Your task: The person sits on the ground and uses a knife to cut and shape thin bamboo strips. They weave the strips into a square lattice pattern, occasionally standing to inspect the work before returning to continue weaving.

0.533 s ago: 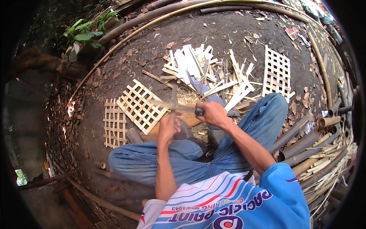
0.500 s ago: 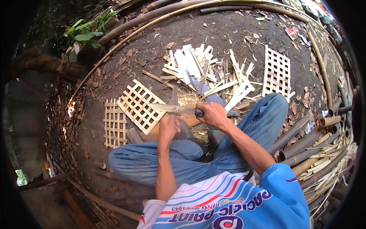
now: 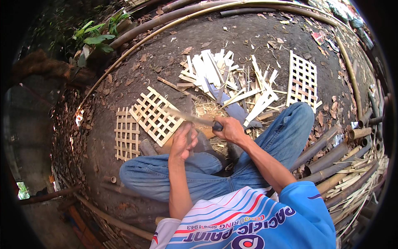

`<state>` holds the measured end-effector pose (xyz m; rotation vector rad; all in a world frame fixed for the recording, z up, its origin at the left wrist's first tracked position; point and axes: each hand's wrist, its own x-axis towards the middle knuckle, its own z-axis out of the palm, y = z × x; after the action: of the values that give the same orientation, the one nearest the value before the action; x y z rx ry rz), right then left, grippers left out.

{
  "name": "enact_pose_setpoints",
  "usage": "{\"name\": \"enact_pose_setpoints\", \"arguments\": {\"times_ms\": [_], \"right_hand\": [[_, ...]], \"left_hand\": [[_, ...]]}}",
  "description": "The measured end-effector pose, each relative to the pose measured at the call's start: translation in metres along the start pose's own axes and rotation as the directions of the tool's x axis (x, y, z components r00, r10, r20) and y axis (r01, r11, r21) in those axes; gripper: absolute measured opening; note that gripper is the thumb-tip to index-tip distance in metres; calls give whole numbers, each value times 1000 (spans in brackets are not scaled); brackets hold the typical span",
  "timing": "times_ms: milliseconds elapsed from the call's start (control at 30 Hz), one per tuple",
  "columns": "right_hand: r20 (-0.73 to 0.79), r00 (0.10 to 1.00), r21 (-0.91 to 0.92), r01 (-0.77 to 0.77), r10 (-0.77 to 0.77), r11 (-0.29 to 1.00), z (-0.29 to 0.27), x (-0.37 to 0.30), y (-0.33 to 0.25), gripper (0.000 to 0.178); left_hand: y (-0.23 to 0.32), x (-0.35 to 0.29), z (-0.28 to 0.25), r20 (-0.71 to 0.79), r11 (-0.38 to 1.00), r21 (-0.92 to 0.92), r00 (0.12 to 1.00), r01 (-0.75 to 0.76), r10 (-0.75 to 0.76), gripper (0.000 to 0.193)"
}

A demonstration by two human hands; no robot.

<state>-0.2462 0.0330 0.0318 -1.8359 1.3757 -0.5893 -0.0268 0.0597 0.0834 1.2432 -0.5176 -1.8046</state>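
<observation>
My right hand is wrapped round the black handle of a large knife, whose blade points left and is slightly blurred. A narrow bamboo strip stands on end in my left hand, with the fingers closed round it. The blade crosses the strip just above that hand; whether they touch, I cannot tell. Left of the blade lie two woven bamboo lattices, a pale one partly over a browner one. Between my bent legs is an orange-brown piece of wood, partly hidden by my left hand.
Ahead lies a heap of cut bamboo strips with a bluish-grey cloth among them. Another lattice lies beyond my right knee. Bamboo poles and split strips are stacked at the right. Long poles border the leaf-strewn ground.
My left hand has turned, so its fingers and the strip's lower end show more. The knife blade has tilted slightly, its tip shifting right and up.
</observation>
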Motion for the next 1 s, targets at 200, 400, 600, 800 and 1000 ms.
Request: {"name": "enact_pose_setpoints", "arguments": {"times_ms": [200, 400, 600, 800, 1000], "right_hand": [[-49, 975, 146, -209, 218, 967, -4, 30, 24, 29], [-174, 924, 159, -315, 340, 936, 20, 24, 50, 24], [232, 822, 760, -487, 520, 431, 18, 21, 39, 21], [292, 881, 755, -452, 373, 475, 25, -1, -10, 37], [298, 925, 766, -379, 234, 520, 47, -1, 4, 37]], "left_hand": [[-2, -13, 10, 32, 991, 130, 999, -30, 26, 29], [-9, -10, 17, 13, 967, 246, 998, -62, 60, 30], [-17, 4, 10, -176, 972, 202, 972, -116, 153, 29], [-42, 53, -1, -371, 894, -218, 880, -392, 295, 18], [-34, 61, 10, -377, 882, -213, 868, -421, 323, 22]]}}
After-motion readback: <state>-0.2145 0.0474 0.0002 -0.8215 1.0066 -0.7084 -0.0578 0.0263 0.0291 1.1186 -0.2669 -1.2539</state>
